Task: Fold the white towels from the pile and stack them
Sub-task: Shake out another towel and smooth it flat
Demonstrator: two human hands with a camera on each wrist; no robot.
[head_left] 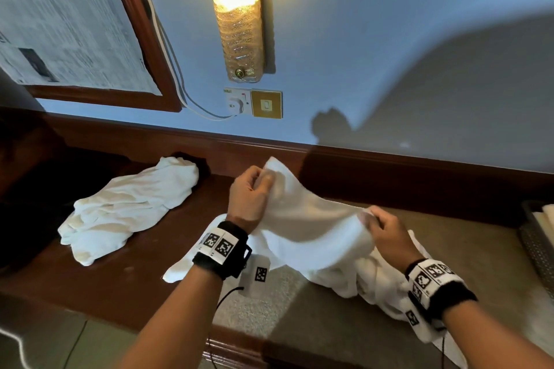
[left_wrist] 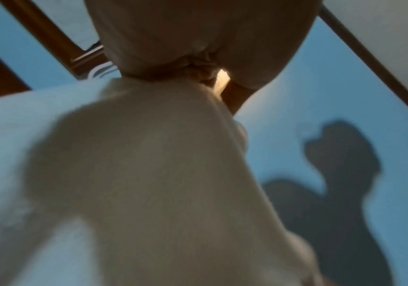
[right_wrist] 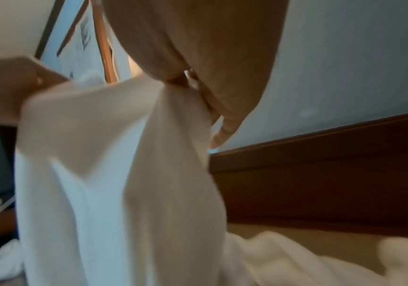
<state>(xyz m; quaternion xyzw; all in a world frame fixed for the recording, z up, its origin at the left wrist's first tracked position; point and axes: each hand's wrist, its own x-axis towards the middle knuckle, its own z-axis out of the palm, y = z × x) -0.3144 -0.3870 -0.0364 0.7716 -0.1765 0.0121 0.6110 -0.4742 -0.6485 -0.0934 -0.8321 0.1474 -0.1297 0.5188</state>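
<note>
A white towel (head_left: 311, 228) hangs lifted above the counter, stretched between both hands. My left hand (head_left: 251, 189) pinches its far upper corner; in the left wrist view the towel (left_wrist: 149, 183) drapes down from the curled fingers (left_wrist: 198, 71). My right hand (head_left: 380, 228) pinches the near right edge, and in the right wrist view the cloth (right_wrist: 115, 174) falls from that pinch (right_wrist: 186, 85). The towel's lower part trails onto a heap of white towels (head_left: 374, 281) on the counter. A second rumpled pile of white towels (head_left: 126, 210) lies at the left.
The wooden counter (head_left: 144, 287) with a stone inlay (head_left: 467, 252) runs along a wall with a dark wood skirting. A lit wall lamp (head_left: 236, 12), a socket with a white cable (head_left: 239, 102) and a framed mirror (head_left: 75, 24) hang above. A perforated metal tray (head_left: 539, 243) stands at the right edge.
</note>
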